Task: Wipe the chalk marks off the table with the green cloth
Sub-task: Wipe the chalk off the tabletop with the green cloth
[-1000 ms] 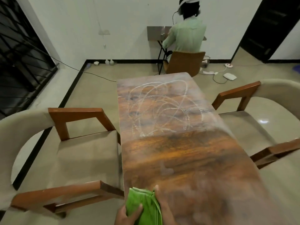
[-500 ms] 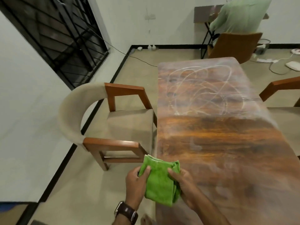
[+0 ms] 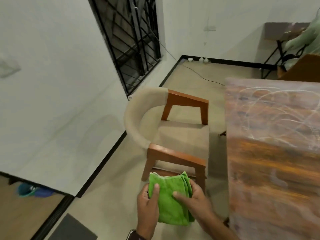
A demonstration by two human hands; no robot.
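Observation:
A folded green cloth (image 3: 170,200) hangs in the air left of the wooden table (image 3: 270,170), over the floor. My left hand (image 3: 149,203) grips its left edge with the thumb on top. My right hand (image 3: 194,196) grips its right edge, thumb across the front. White chalk marks (image 3: 277,110) loop over the far half of the tabletop, well away from the cloth.
A beige armchair with wooden arms (image 3: 174,134) stands just beyond the cloth, beside the table's left edge. A barred window (image 3: 131,40) is in the left wall. A person in a pale green shirt (image 3: 304,37) sits at a small desk at the far right.
The view has swung left, putting the table at the right edge. Both hands have carried the cloth off the table's near corner to the left, over the floor.

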